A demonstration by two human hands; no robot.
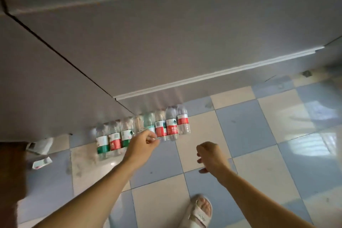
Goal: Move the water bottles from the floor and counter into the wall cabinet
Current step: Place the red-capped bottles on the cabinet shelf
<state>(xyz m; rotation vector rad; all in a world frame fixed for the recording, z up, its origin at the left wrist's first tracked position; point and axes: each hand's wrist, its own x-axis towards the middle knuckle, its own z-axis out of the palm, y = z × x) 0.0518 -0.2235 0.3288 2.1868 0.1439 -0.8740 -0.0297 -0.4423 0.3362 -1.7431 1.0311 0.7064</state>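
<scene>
1. Nearest the viewer, at the bottom edge, a sandalled foot (199, 211) stands on a floor (249, 135) of blue and cream checked tiles.

2. Above it, two bare forearms reach forward and down. The right hand (211, 157) hangs in the air with its fingers loosely curled, holding nothing and well short of the bottles. The left hand (146, 139) is further out, its fingers drawn together just in front of the middle of the row; blur hides whether it is pinching a bottle top, so I cannot tell if it has hold of anything.

3. Beyond the hands, a row of water bottles (142, 131) stands on the floor against the grey base cabinet (129, 57), packed shoulder to shoulder, with red, green and pale labels.

4. Each bottle appears upright, its long axis vertical and its cap pointing up toward the camera. The row itself runs diagonally, from lower left to upper right, along the cabinet foot.

5. Likely risks: because the bottles touch, lifting one from the middle could tip its neighbours and set them rolling. Clear, smooth plastic may slip from a light fingertip hold.

6. Far left, small crumpled wrappers (41, 153) lie on the tiles.
</scene>
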